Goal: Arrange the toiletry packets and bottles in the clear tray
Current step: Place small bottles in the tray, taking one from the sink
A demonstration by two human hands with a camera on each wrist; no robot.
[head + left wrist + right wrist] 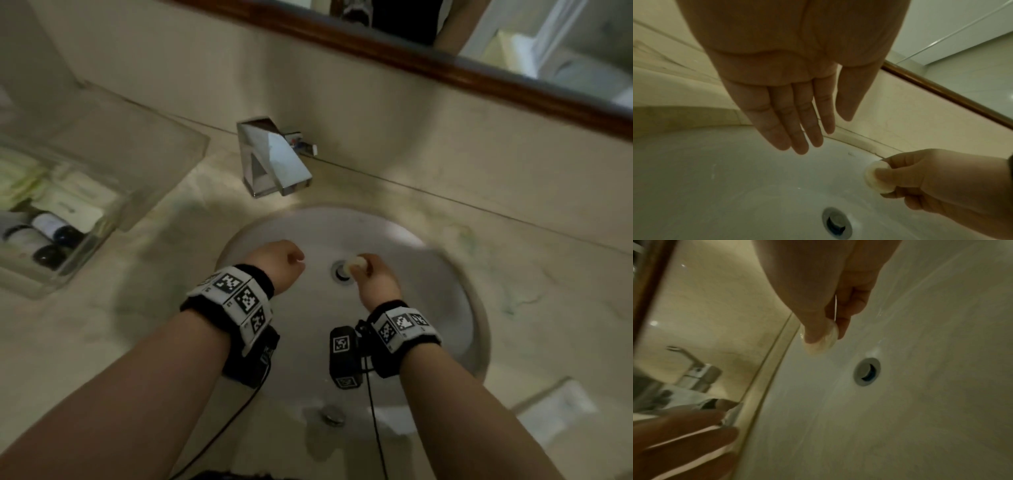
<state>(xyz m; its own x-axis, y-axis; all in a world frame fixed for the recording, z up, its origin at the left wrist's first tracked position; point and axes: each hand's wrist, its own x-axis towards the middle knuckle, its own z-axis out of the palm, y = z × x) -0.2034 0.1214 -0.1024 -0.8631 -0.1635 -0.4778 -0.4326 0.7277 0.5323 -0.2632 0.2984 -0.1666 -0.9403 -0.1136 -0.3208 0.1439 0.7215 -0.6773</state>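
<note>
The clear tray (144, 133) stands on the counter at the left. It holds pale packets (78, 195) and small dark-capped bottles (51, 229) lying side by side. Both hands hang over the white basin (428, 284). My right hand (363, 269) pinches a small round white soap (356, 263) between thumb and fingers, just above the drain (342, 275). The right wrist view has the same soap (828, 342) under the thumb. My left hand (818, 133) is empty, with fingers straight and pointing down into the basin, to the left of the soap (871, 180).
A chrome faucet (274, 157) stands behind the basin. A wood-framed mirror (479, 72) runs along the wall above. A pale flat item (555, 407) lies on the counter at the front right. Marble counter surrounds the basin.
</note>
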